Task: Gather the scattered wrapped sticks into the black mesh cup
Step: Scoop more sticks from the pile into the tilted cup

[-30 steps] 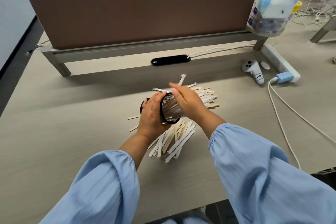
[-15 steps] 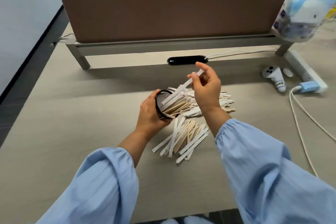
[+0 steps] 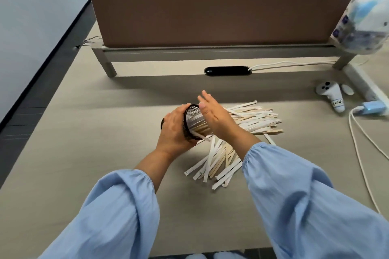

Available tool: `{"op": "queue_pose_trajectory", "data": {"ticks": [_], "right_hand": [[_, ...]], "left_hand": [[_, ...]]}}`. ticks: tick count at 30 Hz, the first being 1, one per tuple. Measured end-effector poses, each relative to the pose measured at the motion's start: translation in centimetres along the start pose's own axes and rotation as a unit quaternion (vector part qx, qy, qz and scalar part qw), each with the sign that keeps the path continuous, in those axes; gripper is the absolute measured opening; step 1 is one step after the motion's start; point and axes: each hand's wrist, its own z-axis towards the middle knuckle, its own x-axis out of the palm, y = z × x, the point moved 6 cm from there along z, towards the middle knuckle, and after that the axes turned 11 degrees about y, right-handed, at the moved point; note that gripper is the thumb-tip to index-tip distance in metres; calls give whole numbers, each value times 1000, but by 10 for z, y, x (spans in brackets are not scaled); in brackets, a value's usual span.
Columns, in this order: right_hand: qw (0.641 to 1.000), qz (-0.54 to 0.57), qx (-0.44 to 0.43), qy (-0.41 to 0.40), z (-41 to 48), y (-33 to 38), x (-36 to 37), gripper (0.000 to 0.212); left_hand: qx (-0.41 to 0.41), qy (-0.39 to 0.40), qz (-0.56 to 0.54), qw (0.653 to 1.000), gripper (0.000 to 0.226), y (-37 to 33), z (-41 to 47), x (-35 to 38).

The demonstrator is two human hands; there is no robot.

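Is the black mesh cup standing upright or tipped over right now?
Tipped. The left hand holds the black mesh cup on its side, mouth facing the right hand, with wrapped sticks lying inside.

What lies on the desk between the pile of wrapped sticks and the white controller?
In the head view, nothing: bare desk separates the wrapped sticks from the white controller. The white cable runs further right, past the controller.

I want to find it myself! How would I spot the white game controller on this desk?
Start at the long brown divider panel across the back of the desk and follow it to its right end. Just in front of that end, the white controller lies flat, beside a blue plug. It alone has round black buttons and a handwritten label.
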Motion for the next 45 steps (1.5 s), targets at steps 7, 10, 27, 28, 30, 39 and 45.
{"op": "queue_pose_trajectory", "data": {"ticks": [7,10,27,28,30,39,45], "right_hand": [[983,-98,135,81,-9,-49,-3,67],[887,-347,119,280,-33,-83,33,90],[813,-525,62,243,-36,-86,56,42],[815,-519,64,249,-36,-86,57,42],[820,-506,70,259,-36,-87,61,42],[811,-518,59,266,-29,-89,70,38],[824,-483,66,290,-20,-85,72,38]], "left_hand": [[-76,-32,10,997,86,23,-13,-7],[-82,-25,13,996,88,23,-15,-1],[-126,-34,35,991,95,26,-24,8],[-129,-38,41,990,94,28,-24,6],[-135,-43,50,989,93,31,-24,4],[-163,-73,51,983,94,44,-30,-14],[-182,-91,53,978,93,53,-33,-23]]}}
